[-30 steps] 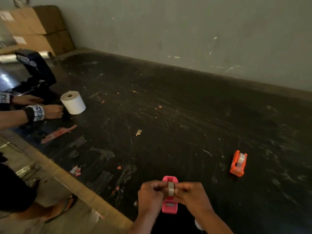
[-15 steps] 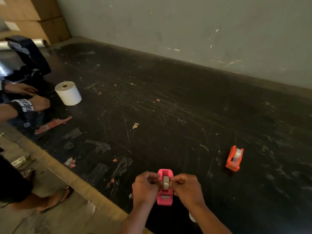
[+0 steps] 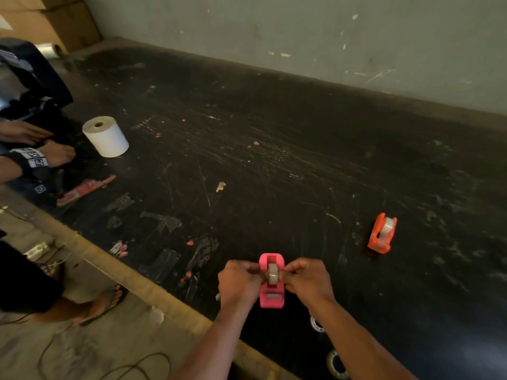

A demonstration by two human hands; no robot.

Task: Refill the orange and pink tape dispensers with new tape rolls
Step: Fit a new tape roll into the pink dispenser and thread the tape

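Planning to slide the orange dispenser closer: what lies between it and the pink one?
Head view: only bare scratched tabletop lies between the pink dispenser and the orange dispenser.

Markings, none legible

Black-and-white printed characters run along the wristband (image 3: 32, 157) of another person at left; too blurred to read. Nothing else carries text.

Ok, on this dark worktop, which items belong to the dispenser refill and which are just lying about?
Job:
- pink plastic tape dispenser
- clear tape roll, pinched by left hand and right hand
- orange plastic tape dispenser, roll fitted

Lying about:
- white paper roll
- red wrapper scrap
- cardboard boxes
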